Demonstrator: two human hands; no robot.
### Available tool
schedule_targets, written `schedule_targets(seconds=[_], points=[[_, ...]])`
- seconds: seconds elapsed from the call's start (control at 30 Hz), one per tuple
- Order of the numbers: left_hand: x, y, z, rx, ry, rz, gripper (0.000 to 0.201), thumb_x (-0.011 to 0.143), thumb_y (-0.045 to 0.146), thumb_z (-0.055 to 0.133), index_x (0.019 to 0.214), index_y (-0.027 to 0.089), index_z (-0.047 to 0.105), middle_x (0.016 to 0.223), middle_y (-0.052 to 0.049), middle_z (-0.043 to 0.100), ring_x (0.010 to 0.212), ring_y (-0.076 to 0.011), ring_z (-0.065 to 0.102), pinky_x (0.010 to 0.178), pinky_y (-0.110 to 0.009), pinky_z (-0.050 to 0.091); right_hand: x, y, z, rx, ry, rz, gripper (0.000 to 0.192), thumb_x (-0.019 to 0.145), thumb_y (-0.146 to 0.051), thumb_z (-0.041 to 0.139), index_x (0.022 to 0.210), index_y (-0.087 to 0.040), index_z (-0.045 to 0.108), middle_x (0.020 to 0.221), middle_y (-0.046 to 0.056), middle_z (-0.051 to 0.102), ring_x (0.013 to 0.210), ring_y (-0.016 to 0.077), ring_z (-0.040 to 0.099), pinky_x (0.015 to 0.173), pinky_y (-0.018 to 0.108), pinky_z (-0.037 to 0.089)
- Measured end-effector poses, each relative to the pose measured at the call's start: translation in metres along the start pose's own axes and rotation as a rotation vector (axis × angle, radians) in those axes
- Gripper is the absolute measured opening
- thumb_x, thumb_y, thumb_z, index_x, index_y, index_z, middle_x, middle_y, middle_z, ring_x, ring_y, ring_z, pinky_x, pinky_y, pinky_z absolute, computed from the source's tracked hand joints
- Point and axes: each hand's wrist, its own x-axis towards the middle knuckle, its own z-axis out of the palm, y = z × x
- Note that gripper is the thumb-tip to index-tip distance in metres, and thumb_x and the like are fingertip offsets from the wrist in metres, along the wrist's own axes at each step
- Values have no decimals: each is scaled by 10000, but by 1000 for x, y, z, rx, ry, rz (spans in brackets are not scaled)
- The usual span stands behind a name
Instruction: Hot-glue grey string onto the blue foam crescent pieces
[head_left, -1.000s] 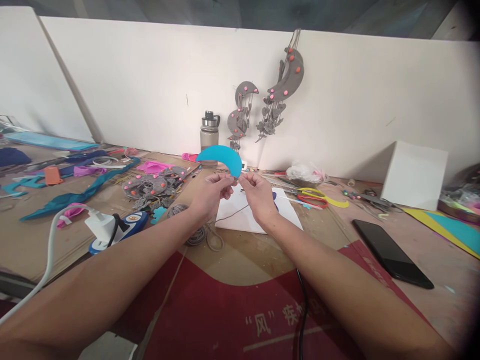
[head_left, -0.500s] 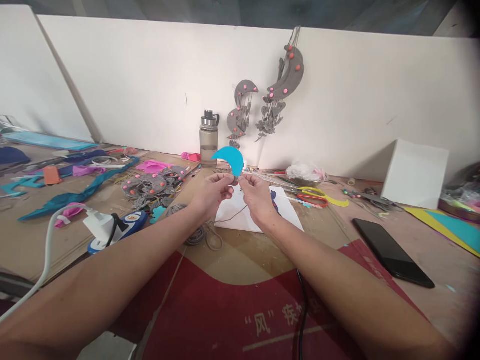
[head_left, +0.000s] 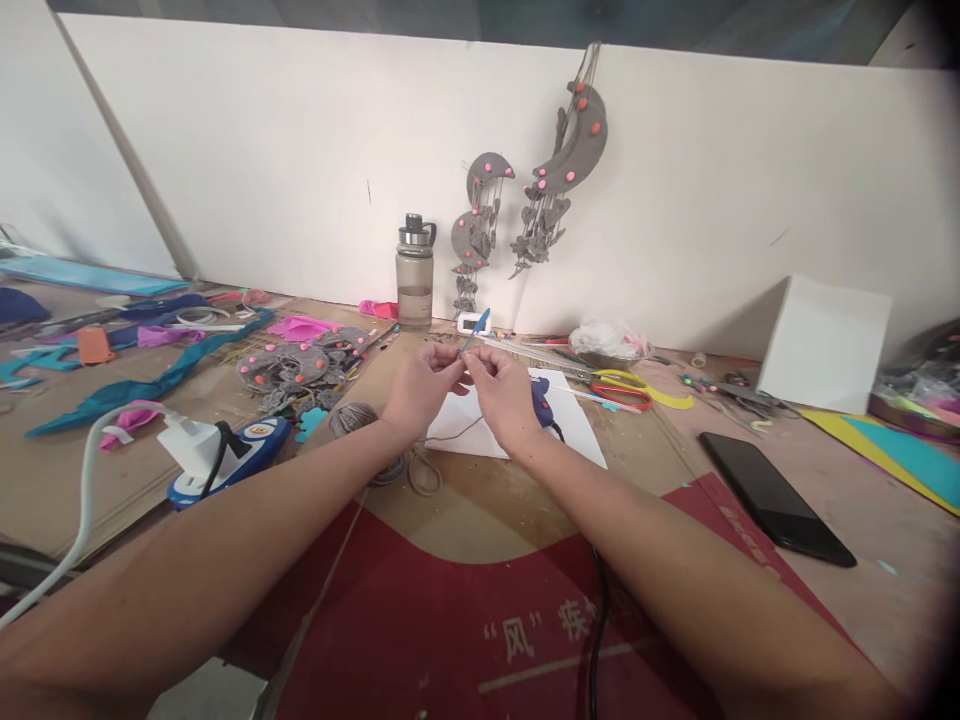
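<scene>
Above the white sheet (head_left: 577, 425) at the middle of the tabletop (head_left: 480, 510), I have both hands raised and pressed close together. My left hand (head_left: 421, 385) and right hand (head_left: 504, 392) meet fingertip to fingertip, each grip pinched shut on the lower end of the blue foam crescent (head_left: 475, 328), which sits just clear of the sheet, probably so small work at its tip can be steadied from both sides. A thin grey cord (head_left: 457, 434) trails from under my hands across the paper toward the yarn coil (head_left: 352, 420) on the near left, so I judge the pinch also holds that cord against the foam. I see the crescent almost edge-on: its long axis runs from my fingers up and away, tilted slightly right, with the free tip pointing at the far wall. A grey water bottle (head_left: 415, 272) stands beyond it, scissors (head_left: 626, 390) lie to the right, and a black phone (head_left: 772, 497) farther right.
</scene>
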Motion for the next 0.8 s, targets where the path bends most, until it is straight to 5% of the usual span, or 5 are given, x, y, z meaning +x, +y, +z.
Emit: schedule_targets(seconds=[0.43, 0.8], points=[[5, -4, -6, -186, -57, -54, 205, 686, 277, 728, 726, 107, 621, 694, -48, 659, 626, -130, 644, 553, -226, 491, 1, 4, -2, 22, 33, -27, 131, 806, -319, 528, 808, -191, 555, 854, 29, 632, 735, 141, 561, 711, 297, 451], [3, -5, -7, -268, -159, -125, 223, 683, 285, 740, 727, 105, 616, 655, -44, 648, 564, -107, 613, 554, -225, 474, 2, 5, -4, -12, 58, -19, 141, 795, -312, 524, 816, -187, 586, 700, -10, 567, 644, 132, 493, 627, 277, 413]])
